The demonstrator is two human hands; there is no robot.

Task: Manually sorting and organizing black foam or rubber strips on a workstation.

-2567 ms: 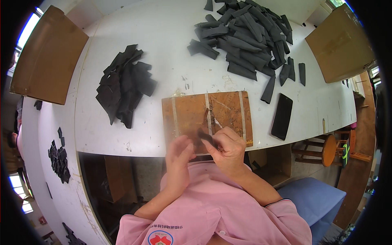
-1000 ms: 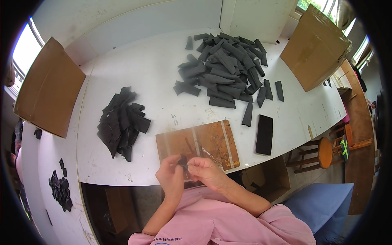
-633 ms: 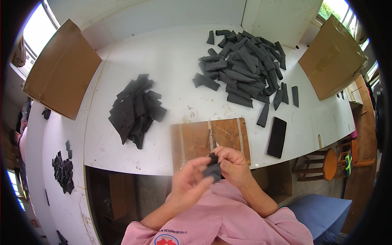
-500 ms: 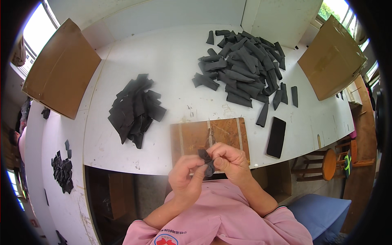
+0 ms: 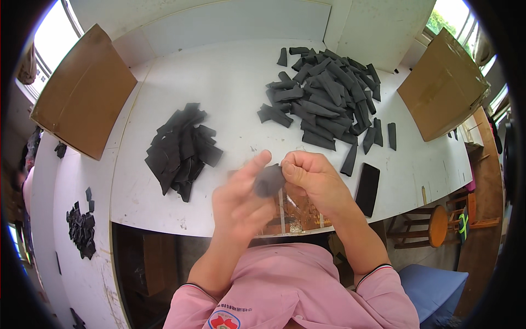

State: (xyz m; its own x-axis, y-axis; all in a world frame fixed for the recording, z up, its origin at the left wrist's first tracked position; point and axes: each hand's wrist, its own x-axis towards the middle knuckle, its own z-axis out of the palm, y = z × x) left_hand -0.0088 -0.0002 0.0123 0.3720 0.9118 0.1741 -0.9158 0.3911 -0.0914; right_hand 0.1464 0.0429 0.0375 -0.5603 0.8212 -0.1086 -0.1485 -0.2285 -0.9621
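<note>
Over the front of the table, my right hand (image 5: 311, 174) is closed, pinching the edge of a dark grey rolled fabric piece (image 5: 269, 181). Close against that piece on its left is my left hand (image 5: 241, 197), smeared by motion. One of its fingers points up, and the others are partly behind the piece, so its grip cannot be made out. A brown wooden board (image 5: 298, 211) lies below the hands, partly covered by them. Flat dark fabric pieces (image 5: 183, 151) are heaped to the left. Several rolled grey tubes (image 5: 329, 90) form a larger pile at the far right.
A black phone (image 5: 367, 189) lies right of the board. Cardboard boxes stand at the left (image 5: 85, 93) and right (image 5: 445, 85) of the white table (image 5: 230, 82). Another dark heap (image 5: 82, 230) is at far left. A wooden stool (image 5: 437, 226) and blue seat (image 5: 433, 288) are at lower right.
Both hands have moved up and away from my body with the fabric piece. My left hand's fingers have loosened from their pinch; the piece now shows as a wider tube.
</note>
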